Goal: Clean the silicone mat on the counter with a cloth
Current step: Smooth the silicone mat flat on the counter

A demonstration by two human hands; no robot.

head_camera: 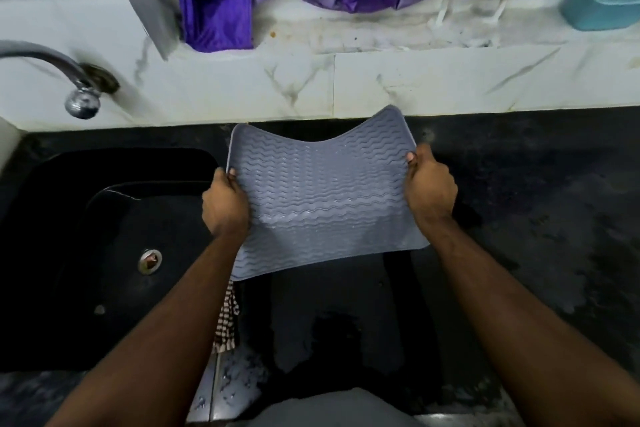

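Dark stone counter (519,218), wet in patches, runs under a white marble-patterned tiled wall (415,80). Above it the left hand (225,204) is closed on the left edge of a grey silicone mat (322,194), fingers curled under and thumb on top. The right hand (431,184) is clamped the same way on the mat's right edge, thumb pressed onto the ribbed face. Between the two hands the mat is lifted off the counter, sagging in the middle so its far edge dips and its corners rise; wavy ridges cover its upper side, with some wet sheen low on it. A checked cloth (227,319) shows beside the left forearm, below the mat's near left corner. Left of that lies a black sink (86,253) with a metal drain (150,261), and a chrome tap (69,80) juts from the wall. Purple fabric (221,17) hangs higher up, and a blue container (602,3) stands at far right.
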